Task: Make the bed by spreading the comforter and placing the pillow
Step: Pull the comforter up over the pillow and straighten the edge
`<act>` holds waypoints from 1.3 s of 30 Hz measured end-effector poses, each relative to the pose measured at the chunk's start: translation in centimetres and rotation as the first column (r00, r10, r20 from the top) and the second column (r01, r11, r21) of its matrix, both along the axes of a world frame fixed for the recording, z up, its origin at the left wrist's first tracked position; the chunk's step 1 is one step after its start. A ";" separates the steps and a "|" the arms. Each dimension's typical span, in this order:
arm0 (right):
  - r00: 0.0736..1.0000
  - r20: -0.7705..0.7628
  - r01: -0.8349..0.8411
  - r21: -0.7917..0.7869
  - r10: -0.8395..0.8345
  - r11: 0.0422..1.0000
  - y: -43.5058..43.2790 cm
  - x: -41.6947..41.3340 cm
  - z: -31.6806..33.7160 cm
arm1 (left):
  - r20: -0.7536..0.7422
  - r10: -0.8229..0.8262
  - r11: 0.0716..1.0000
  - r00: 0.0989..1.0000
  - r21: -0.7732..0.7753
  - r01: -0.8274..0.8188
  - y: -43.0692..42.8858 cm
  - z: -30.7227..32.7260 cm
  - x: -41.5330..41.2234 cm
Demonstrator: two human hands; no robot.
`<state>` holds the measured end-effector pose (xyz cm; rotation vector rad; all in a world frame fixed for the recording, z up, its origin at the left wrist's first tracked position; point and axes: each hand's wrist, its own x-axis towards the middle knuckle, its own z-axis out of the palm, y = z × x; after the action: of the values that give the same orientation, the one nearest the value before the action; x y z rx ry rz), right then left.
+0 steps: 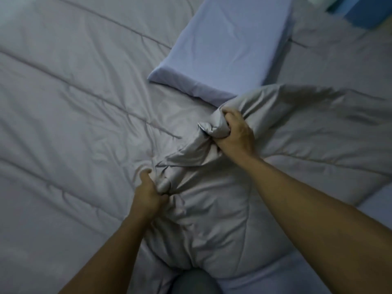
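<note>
Gripping the one grey comforter [74, 107] in two places, both hands are closed into fists around bunched fabric. The left hand [148, 194] clutches a fold near the lower middle of the view, and the right hand [237, 132] holds a raised wad higher up, just beside the near corner of the pillow. One pillow [224, 45], pale blue and rectangular, lies on top of the comforter toward the upper right. The comforter covers most of the bed, smooth on the left and creased around the hands. A strip of pale blue sheet [275, 274] shows along the lower right edge. One grey knee [191, 281] appears at the bottom.
</note>
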<state>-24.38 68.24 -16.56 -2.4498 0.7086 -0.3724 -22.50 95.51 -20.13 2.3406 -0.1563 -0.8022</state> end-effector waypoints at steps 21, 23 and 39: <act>0.953 -0.072 0.302 0.110 -0.296 0.947 11.7 -54.1 13.9 | -0.057 -0.364 0.926 0.930 -0.131 0.355 2.1 17.9 -32.4; 0.934 -0.068 0.356 0.075 -0.351 0.932 12.4 -58.0 15.0 | -0.191 -0.386 0.921 0.903 -0.140 0.364 1.2 18.6 -34.4; 0.787 -0.101 0.586 -0.189 -0.609 0.788 13.8 -84.1 18.4 | 0.190 -0.972 0.121 0.141 -0.115 0.986 -0.9 21.6 -55.9</act>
<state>-108.45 82.02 1.88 -2.3474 1.5969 -0.4852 -78.36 94.65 1.48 1.7499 -1.9474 -1.1733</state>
